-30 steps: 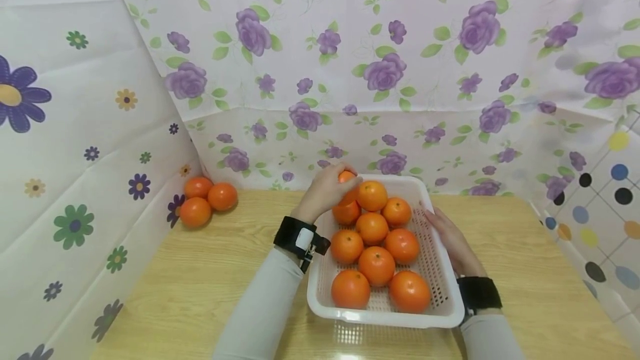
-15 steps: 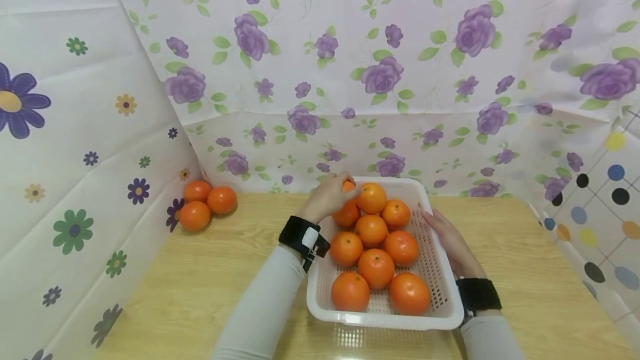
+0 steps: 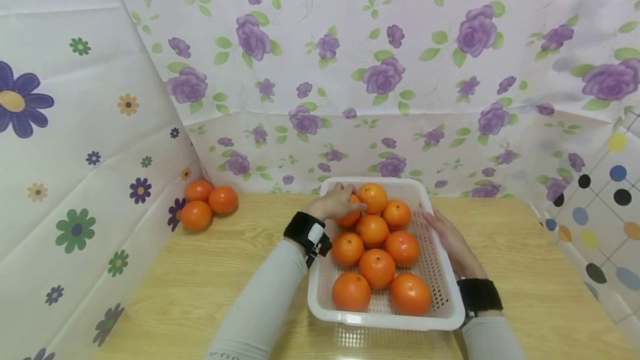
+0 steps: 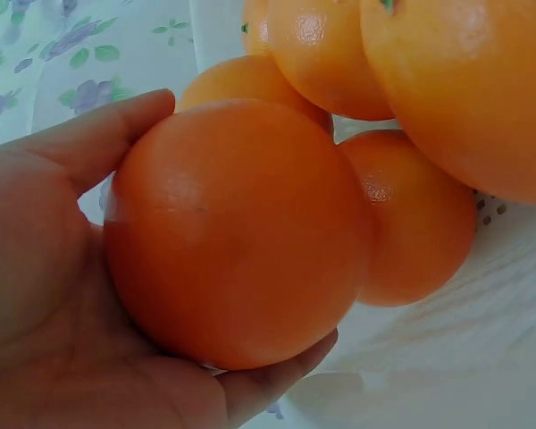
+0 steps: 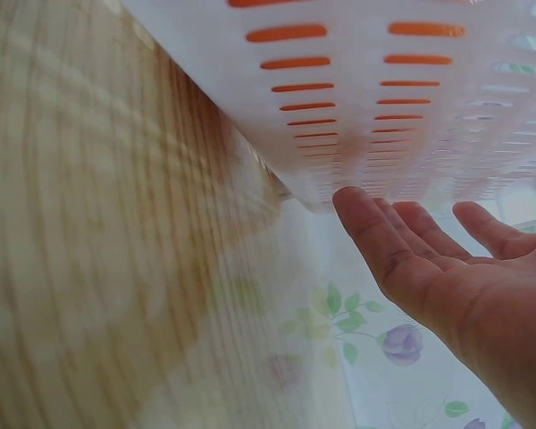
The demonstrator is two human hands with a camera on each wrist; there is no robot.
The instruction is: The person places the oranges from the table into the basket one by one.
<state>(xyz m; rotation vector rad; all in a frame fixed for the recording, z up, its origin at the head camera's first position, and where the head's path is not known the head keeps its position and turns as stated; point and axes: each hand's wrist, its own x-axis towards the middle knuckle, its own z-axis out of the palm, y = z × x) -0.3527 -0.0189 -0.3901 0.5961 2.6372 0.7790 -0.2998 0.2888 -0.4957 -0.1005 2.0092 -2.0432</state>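
Observation:
My left hand (image 3: 331,203) is over the back left corner of a white plastic basket (image 3: 385,321). Its thumb and fingers curl round an orange (image 4: 241,232), whose far side touches or overlaps other oranges in the left wrist view. Several more oranges (image 3: 376,267) lie in the basket, some with green stem ends upward. Along the basket's right side is my right hand (image 3: 452,243). In the right wrist view its fairly straight fingers (image 5: 375,232) reach up to the slotted basket wall (image 5: 295,80), with orange showing through the slots.
Three oranges (image 3: 196,215) sit together at the table's back left corner, against the flowered side cloth (image 3: 115,182). The wooden table (image 3: 240,260) ends at a purple-flowered cloth (image 3: 280,143) behind the basket. A dotted cloth (image 3: 600,226) hangs on the right.
My left hand has moved down and slightly right with the orange, lower into the basket's back left corner. The right hand and the basket stay about where they were.

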